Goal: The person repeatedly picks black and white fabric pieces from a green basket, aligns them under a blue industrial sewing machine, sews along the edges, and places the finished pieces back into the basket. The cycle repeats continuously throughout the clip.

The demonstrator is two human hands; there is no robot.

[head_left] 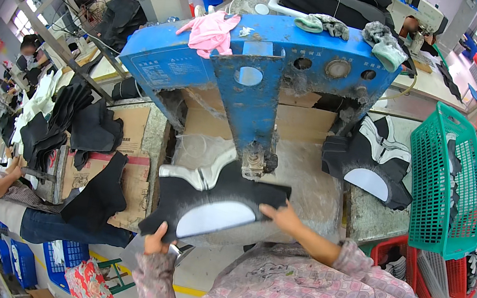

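Observation:
Both of my hands hold a black fabric shoe upper (224,197) with a white half-oval panel and white trim. My left hand (157,241) pinches its lower left corner. On its right end, my right hand (285,218) grips the edge, fingertips on the black cloth. The upper is spread out, slightly tilted, in front of the blue machine (240,99). Right behind its far edge stands the machine's metal head (255,163); I cannot tell whether they touch. A small pale shape beside my left hand is too indistinct to name.
Similar uppers (371,165) lie stacked on the right ledge, beside a green plastic basket (447,184) above red baskets (397,254). Black pieces (98,195) lie on cardboard at left, near a seated co-worker (4,192). A pink cloth (210,32) and gloves (322,25) rest on the machine.

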